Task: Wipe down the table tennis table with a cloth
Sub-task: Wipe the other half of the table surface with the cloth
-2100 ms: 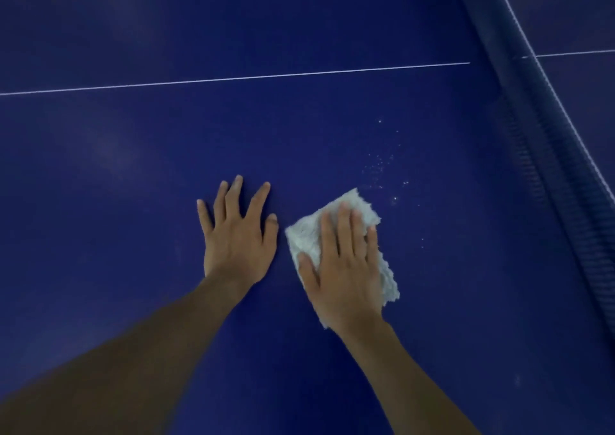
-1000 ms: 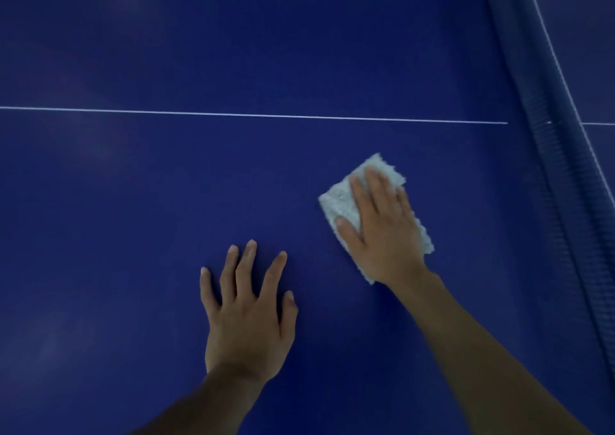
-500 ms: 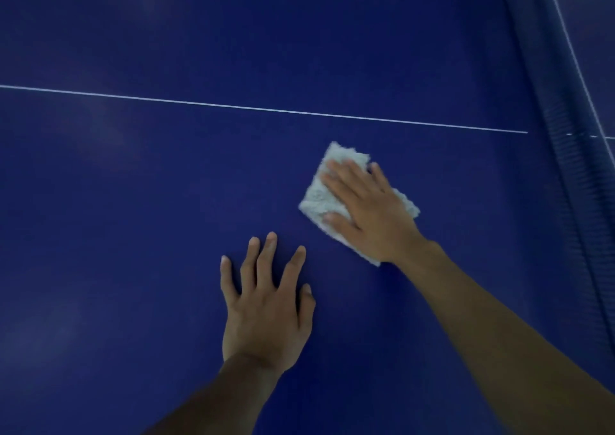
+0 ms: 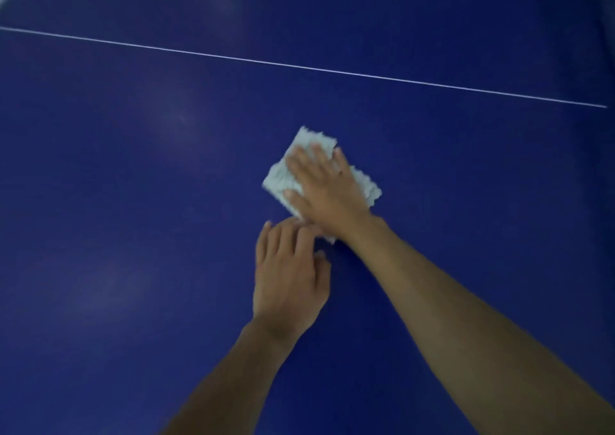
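right hand [image 4: 327, 190] flat on folded cloth [image 4: 281, 178], fingers straight, pressing it onto blue table [image 4: 133, 201] below white line [image 4: 299, 67]; left hand [image 4: 289, 278] flat, empty, probably bracing lean

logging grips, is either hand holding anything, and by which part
The right hand presses on the middle of the white fluffy cloth, not gripping. The left hand lies at its near corner; blur hides any pinch.
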